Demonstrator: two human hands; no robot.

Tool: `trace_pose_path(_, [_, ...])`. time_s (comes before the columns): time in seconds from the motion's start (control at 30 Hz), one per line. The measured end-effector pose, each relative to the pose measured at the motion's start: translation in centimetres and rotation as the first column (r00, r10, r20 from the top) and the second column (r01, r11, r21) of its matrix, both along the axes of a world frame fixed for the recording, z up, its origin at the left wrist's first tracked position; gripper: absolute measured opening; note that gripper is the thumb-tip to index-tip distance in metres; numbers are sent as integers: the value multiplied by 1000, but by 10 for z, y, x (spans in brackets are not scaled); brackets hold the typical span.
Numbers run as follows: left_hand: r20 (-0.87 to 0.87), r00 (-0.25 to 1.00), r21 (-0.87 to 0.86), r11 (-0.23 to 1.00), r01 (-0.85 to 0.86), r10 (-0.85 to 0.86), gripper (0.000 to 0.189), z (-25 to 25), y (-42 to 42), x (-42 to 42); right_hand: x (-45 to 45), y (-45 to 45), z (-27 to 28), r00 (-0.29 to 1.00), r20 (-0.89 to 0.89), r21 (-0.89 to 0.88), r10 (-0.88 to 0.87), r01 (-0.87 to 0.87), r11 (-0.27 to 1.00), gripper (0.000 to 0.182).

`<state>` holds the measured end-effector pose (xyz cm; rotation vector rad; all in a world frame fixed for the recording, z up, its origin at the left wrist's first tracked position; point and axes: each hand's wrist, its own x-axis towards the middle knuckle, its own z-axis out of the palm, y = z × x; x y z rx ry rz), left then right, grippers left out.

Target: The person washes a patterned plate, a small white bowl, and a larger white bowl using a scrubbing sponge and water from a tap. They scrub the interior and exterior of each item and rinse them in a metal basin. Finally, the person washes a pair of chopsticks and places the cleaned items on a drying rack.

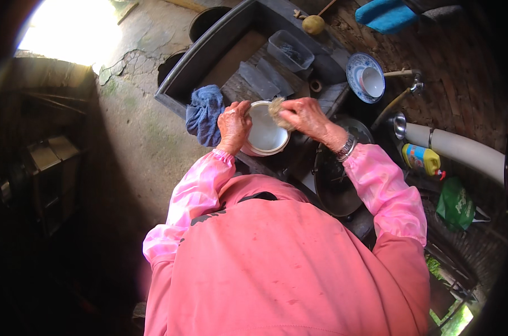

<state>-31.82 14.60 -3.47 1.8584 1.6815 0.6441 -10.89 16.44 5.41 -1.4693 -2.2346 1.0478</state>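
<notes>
My left hand [235, 126] grips the left rim of a round white container [267, 130], tilted so that its pale inside shows. In my right hand [310, 117] is a tan fibrous scrubbing pad [279, 113], pinched against the container's upper right rim. Beside my left hand, a crumpled blue cloth [205, 113] hangs over the edge of the grey stone sink [176, 75]. Pink sleeves cover both forearms, and a metal watch is on my right wrist.
A clear plastic tub [290, 50] sits in the sink. To the right are a patterned plate [354, 77] with a white bowl [372, 82], a tap [417, 84], a dark wok [336, 185], a yellow bottle [422, 158], a white pipe [460, 149] and a green bag [455, 206].
</notes>
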Motion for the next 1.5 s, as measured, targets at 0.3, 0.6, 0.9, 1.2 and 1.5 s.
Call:
trace_pose_path(0.3, [54,998,31,999,-31,29,32,-6,-3,5,-14,-96,-32,998,-61,396,13,13,918,28])
trace_pose_path(0.6, [30,999,-41,998,40,-39,35,-14,0,-3,-43,-110,-29,989,-113,524,93,-20,852,26])
trace_pose_path(0.9, [41,998,-117,992,46,-41,35,-6,4,-2,35,-101,-40,972,161,701,172,-236,673,19])
trace_pose_path(1.2, [6,998,-103,992,67,-67,38,-2,2,0,16,-120,-36,944,-154,443,-290,329,834,22])
trace_pose_path(1.5, [136,987,-122,988,100,-83,40,-12,8,-4,3,-46,-74,949,-143,450,-280,314,836,16])
